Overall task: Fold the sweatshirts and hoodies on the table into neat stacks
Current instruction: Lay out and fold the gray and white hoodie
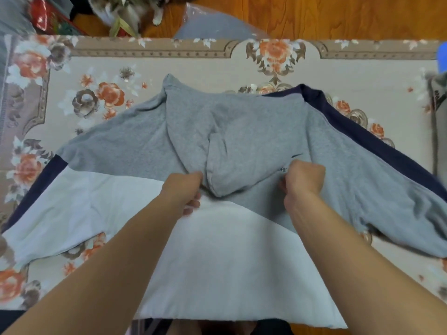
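Grey, white and navy hoodie (242, 146) lies spread across the middle of the frame on a floral tablecloth (193, 66), hood folded down. Left hand (182, 191) and right hand (303, 178), fingers curled, both pinch its chest fabric at centre.

Both hands (183, 192) (303, 178) forward, fingers curled, close together.
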